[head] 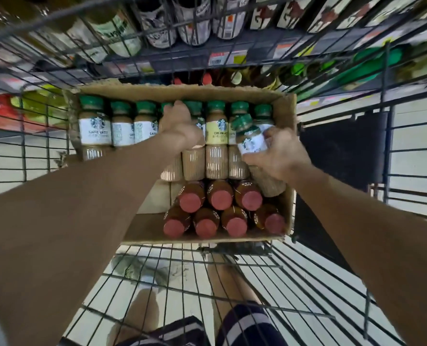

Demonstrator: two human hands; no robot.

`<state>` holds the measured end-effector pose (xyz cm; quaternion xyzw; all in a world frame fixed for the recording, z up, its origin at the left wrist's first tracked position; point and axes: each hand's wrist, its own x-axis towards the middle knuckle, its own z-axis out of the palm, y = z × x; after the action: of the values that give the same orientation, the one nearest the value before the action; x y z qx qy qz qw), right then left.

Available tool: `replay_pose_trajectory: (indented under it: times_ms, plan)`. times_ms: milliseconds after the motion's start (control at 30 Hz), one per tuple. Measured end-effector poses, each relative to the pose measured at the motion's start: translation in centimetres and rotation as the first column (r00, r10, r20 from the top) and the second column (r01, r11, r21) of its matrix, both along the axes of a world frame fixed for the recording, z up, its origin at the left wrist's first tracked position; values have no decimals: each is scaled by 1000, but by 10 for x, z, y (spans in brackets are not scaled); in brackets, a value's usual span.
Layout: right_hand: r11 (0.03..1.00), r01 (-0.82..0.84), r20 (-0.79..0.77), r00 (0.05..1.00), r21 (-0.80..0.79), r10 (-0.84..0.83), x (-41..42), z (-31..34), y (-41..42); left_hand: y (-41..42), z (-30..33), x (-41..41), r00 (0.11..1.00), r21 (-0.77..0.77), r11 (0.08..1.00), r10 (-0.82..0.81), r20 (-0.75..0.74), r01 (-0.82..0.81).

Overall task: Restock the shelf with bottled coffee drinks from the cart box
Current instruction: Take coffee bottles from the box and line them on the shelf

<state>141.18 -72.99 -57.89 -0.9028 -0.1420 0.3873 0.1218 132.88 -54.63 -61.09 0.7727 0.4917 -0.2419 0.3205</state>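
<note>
Looking down from the head camera, our right hand (pixel 279 156) curls its fingers around a tilted coffee bottle (pixel 251 141) just above the cart box (pixel 182 92), while our left hand (pixel 180 126) grips another green-capped bottle in the row; lifting two at once, we risk knocking neighbours or losing one

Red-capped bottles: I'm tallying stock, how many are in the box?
7 red-capped bottles show in the cardboard box: three in the upper row, four below, nearest the camera. More may lie hidden underneath.
</note>
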Motion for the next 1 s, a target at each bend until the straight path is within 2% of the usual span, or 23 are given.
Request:
replay_pose_trajectory:
  times_ms: [67, 167, 267, 400, 467, 567, 833, 1000]
  plan:
    - [998, -12, 45, 999, 67, 9, -15, 3, -4, 3, 8, -7, 999, -39, 999, 4, 32, -3]
    - [981, 92, 27, 995, 173, -98, -27, 17, -8, 5, 27, -23, 992, -108, 994, 19, 123, -5]
    - [961, 106, 45, 992, 256, -121, -36, 38, -10, 3, 48, -45, 979, -179, 984, 59, 194, -24]
    - [923, 141, 75, 981, 358, -179, -51, 73, 8, 9, 86, -74, 939, -218, 975, 116, 322, -46]
    - [885, 155, 53, 979, 439, -198, -63, 96, 26, 21, 117, -87, 924, -182, 983, 92, 372, -24]
    - [844, 103, 43, 988, 527, -148, -92, 134, 59, 44, 170, -115, 877, -168, 986, 65, 477, 18]
    - [694, -26, 53, 998, 719, -18, -203, 254, 150, 126, 314, -234, 733, -216, 976, 143, 665, 5]
    - [589, -115, 112, 993, 800, 42, -282, 335, 205, 173, 402, -327, 627, -160, 987, 139, 767, -24]
